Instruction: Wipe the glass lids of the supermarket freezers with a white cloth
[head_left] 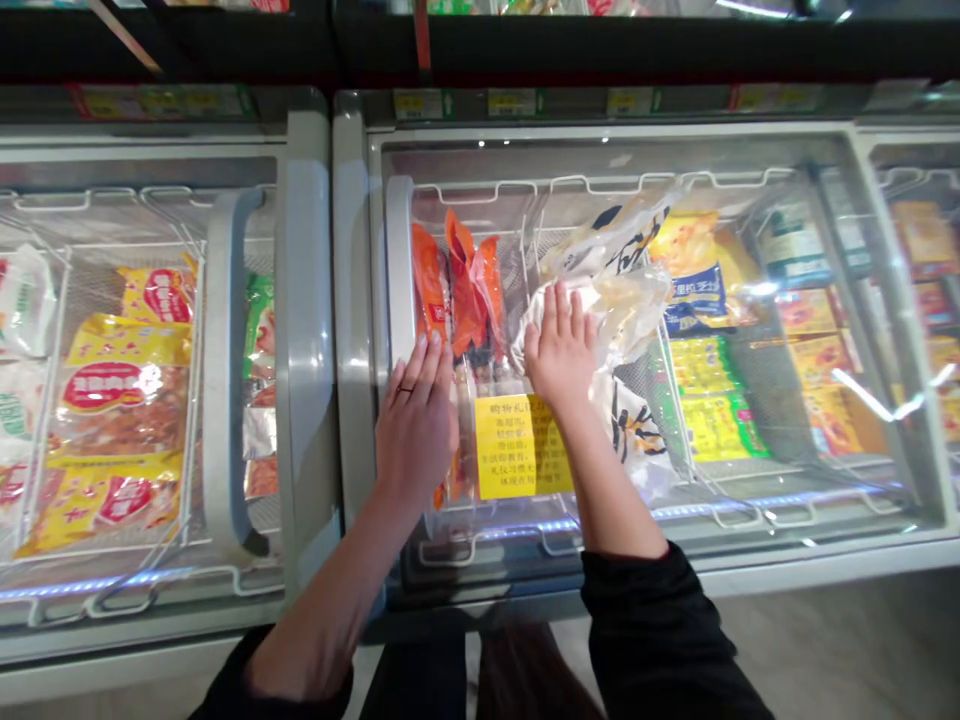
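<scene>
I look down into an open chest freezer [352, 300] with wire baskets. My left hand [416, 420] lies flat, fingers stretched out, over the near end of a row of orange packets [457, 285] standing in the left basket. My right hand [559, 350] is spread palm-down on a clear plastic bag [626, 300] of pale frozen food in the adjoining basket. A white bag with black print [615, 245] lies just behind it. A yellow notice with red writing [517, 445] sits between my wrists.
The sliding glass lid [825, 300] covers the right part, over yellow and blue packets [697, 290]. A second freezer on the left holds yellow and red bags [127, 390] behind a grey lid handle [221, 370]. Dark shelving runs along the top.
</scene>
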